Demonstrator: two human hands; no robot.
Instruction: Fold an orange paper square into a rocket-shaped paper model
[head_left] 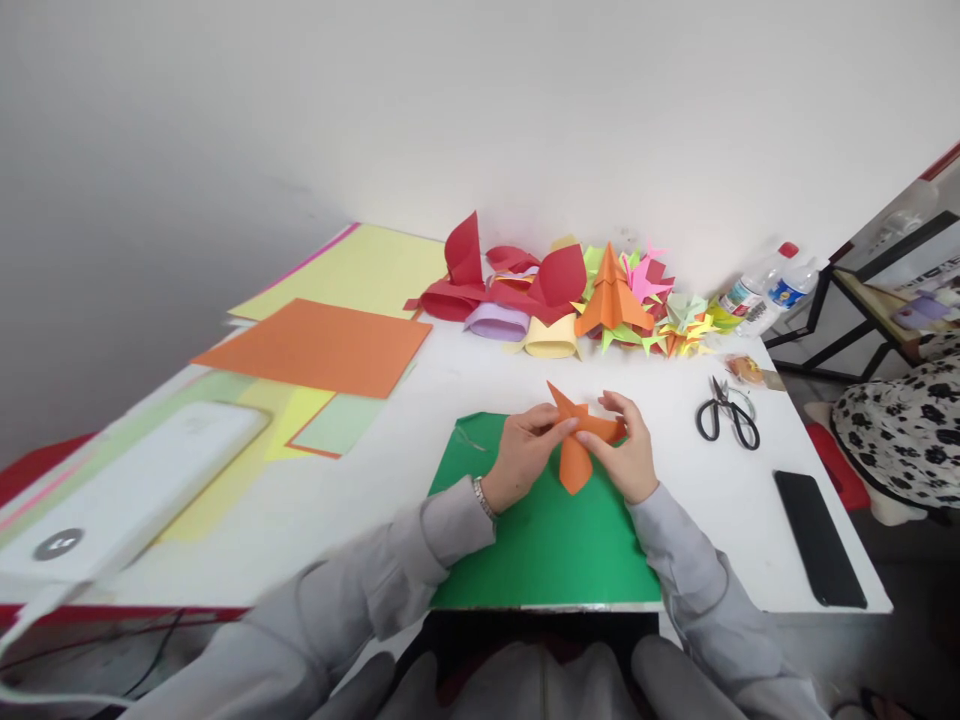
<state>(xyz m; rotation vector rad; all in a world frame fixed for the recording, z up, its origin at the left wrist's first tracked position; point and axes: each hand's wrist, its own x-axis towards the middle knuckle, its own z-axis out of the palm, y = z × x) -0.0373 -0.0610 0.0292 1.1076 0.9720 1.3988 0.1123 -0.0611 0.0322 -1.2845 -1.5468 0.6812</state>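
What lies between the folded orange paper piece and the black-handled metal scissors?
In the head view, the person's bare right hand comes first, holding the folded orange paper piece; then white tabletop up to the black-handled metal scissors.

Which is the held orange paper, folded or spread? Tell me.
Folded: the orange paper shows pointed flaps between left hand and right hand.

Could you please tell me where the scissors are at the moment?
In the head view, the scissors lie on the right part of the white table, beyond the black phone and to the right of the person's right hand.
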